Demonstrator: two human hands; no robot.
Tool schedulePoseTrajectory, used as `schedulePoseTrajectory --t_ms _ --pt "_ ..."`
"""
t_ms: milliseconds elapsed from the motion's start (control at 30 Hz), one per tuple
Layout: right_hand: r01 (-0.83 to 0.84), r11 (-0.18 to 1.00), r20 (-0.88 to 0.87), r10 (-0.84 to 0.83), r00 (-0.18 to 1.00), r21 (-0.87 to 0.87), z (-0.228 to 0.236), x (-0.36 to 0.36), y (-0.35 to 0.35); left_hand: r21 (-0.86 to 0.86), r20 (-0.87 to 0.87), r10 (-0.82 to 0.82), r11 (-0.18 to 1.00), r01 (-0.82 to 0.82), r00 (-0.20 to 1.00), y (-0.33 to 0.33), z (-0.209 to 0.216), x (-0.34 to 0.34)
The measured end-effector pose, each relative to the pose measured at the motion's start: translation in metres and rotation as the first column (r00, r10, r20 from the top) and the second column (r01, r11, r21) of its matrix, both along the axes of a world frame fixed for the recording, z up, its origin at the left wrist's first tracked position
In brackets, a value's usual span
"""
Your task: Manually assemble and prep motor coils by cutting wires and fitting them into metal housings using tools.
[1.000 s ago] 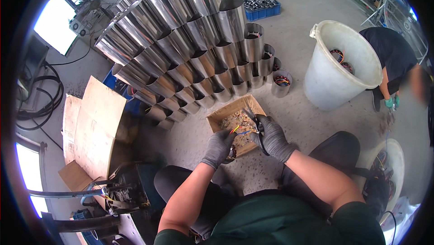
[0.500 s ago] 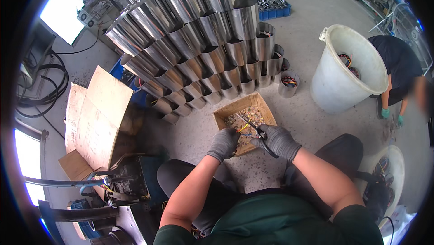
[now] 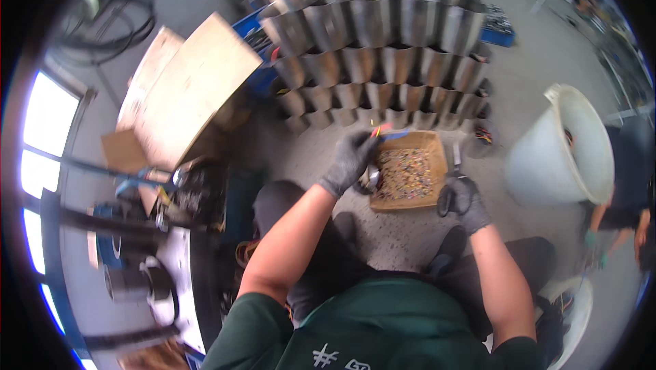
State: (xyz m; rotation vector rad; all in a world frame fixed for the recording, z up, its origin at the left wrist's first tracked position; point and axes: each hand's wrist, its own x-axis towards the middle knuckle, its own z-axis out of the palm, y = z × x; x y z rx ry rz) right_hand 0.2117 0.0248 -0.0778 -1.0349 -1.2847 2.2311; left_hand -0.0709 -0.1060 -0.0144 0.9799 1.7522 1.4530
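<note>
My left hand point(image 3: 347, 163), in a grey glove, is closed on a ring-shaped part point(image 3: 374, 177) with a shiny metal edge. Red, yellow and blue wire ends point(image 3: 378, 132) stick out above its fingers. Much of the part is hidden by the glove. To the right, my gloved right hand point(image 3: 471, 204) grips a pair of scissors point(image 3: 457, 158) by the dark handles, blades pointing away from me. Between the hands, on the floor, sits a shallow cardboard box point(image 3: 408, 204) holding many small coloured wire clippings. The scissors are apart from the wires.
Stacked metal cylinders point(image 3: 369, 21) stand beyond the box. A large white tub point(image 3: 547, 158) is at the right, with another person's green-gloved hand point(image 3: 590, 237) near it. An open cardboard carton point(image 3: 188, 86) and a cluttered bench point(image 3: 179, 247) are on the left.
My hands have moved apart: the right hand took the scissors away from the wires, to the box's right side. My left hand lifted the wired part to the box's left. The view turned left.
</note>
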Motion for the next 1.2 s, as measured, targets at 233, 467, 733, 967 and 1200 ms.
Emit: schedulePoseTrajectory --t_ms 233,467,733,967,1200 --pt "0.104 0.994 -0.152 -0.096 0.984 0.045 0.014 0.009 -0.001 0.35 -0.042 0.261 0.908 -0.231 0.964 -0.089 0.103 -0.05" --pt "0.05 0.993 -0.115 -0.037 0.993 0.111 0.033 0.005 -0.013 0.093 -0.075 0.154 0.985 -0.147 0.985 -0.213 0.096 -0.074" --pt "0.105 0.991 -0.029 -0.103 0.994 0.081 0.028 0.025 -0.012 -0.207 0.062 0.166 0.967 -0.15 0.984 -0.36 -0.072 -0.091" --pt "0.055 0.995 -0.053 -0.05 0.997 0.089 0.035 0.002 -0.026 -0.404 0.038 0.735 0.631 -0.662 0.677 -0.482 -0.193 -0.055" --pt "0.063 0.968 -0.018 -0.06 0.998 0.243 0.044 0.012 -0.004 -0.219 -0.591 0.597 0.528 -0.821 0.542 -0.397 -0.161 -0.045"
